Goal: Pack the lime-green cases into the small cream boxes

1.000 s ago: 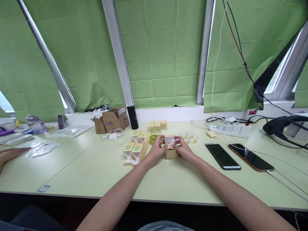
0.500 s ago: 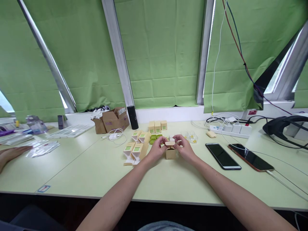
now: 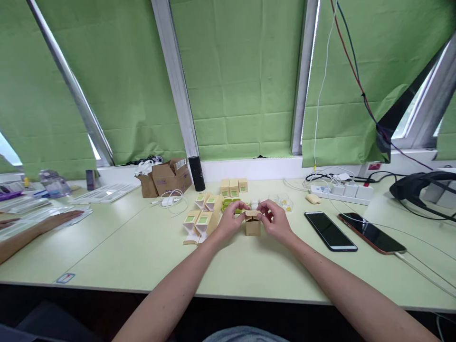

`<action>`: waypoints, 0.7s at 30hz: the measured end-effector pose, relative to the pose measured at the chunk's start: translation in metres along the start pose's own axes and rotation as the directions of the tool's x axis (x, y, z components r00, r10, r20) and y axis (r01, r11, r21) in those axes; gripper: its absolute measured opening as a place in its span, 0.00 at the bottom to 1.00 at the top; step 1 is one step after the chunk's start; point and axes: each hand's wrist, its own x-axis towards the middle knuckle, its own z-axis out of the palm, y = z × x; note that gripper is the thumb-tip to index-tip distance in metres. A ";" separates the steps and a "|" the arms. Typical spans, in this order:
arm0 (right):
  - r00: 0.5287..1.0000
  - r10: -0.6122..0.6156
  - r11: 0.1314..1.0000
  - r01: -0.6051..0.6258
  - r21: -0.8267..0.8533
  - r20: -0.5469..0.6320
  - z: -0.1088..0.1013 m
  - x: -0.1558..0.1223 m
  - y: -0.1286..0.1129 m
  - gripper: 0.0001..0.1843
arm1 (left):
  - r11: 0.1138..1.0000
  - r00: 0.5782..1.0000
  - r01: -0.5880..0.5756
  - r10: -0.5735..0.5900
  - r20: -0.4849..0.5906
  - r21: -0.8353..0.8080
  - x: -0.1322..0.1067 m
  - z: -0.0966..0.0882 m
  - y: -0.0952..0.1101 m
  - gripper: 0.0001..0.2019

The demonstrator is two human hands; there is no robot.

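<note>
A small brown cardboard box [image 3: 252, 228] stands upright on the table in front of me, its top flap partly folded over and a dark gap showing beneath it. My left hand [image 3: 232, 219] pinches the flap at its left end. At the other end, the fingers of my right hand [image 3: 275, 220] are closed on the flap's right corner. Just behind my left hand are lime-green pieces [image 3: 228, 203], partly covered by it. Flattened open cartons [image 3: 203, 223] with green labels lie to the left. Behind the hands sits a small white item [image 3: 254, 203].
Several closed small boxes [image 3: 233, 187] stand at the back. Clear plastic pieces [image 3: 284, 203] lie behind my right hand. Two phones [image 3: 330, 231] and a power strip [image 3: 340, 194] are on the right. At the left, a co-worker's hand [image 3: 62, 219] rests on plastic bags.
The box's flap has come down lower, with both hands following it slightly. At the left, the co-worker's hand has moved right over the bags and a second hand has come into view.
</note>
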 end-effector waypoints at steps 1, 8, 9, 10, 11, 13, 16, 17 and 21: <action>1.000 -0.013 1.000 0.013 -0.004 -0.001 0.000 0.000 0.001 0.04 | 0.998 0.999 -0.038 0.038 -0.018 0.048 -0.001 -0.003 0.001 0.07; 0.999 -0.045 0.998 0.046 -0.046 0.021 0.000 -0.001 0.005 0.05 | 0.885 0.937 -0.325 0.349 -0.013 0.333 -0.004 -0.015 0.013 0.02; 0.999 -0.046 0.997 0.047 -0.053 0.027 0.000 -0.002 0.005 0.05 | 0.872 0.931 -0.343 0.365 0.005 0.349 -0.005 -0.015 0.015 0.01; 0.998 -0.046 0.997 0.048 -0.060 0.032 0.000 -0.002 0.005 0.05 | 0.861 0.927 -0.358 0.375 0.023 0.361 -0.006 -0.015 0.016 0.01; 0.998 -0.048 0.997 0.050 -0.066 0.037 0.000 -0.002 0.005 0.05 | 0.852 0.923 -0.371 0.382 0.045 0.369 -0.007 -0.015 0.017 0.01; 0.998 -0.049 0.996 0.052 -0.075 0.044 0.000 -0.002 0.004 0.05 | 0.837 0.917 -0.390 0.390 0.082 0.383 -0.008 -0.015 0.018 0.03; 0.997 -0.049 0.995 0.054 -0.083 0.054 0.000 -0.003 0.005 0.05 | 0.829 0.918 -0.390 0.383 0.102 0.401 -0.009 -0.015 0.018 0.04; 0.997 -0.051 0.995 0.056 -0.087 0.057 -0.001 -0.003 0.005 0.05 | 0.827 0.919 -0.388 0.380 0.104 0.406 -0.009 -0.015 0.018 0.04; 0.995 -0.078 0.990 0.085 -0.108 0.068 -0.001 -0.003 0.005 0.05 | 0.816 0.913 -0.401 0.392 0.112 0.416 -0.009 -0.014 0.016 0.04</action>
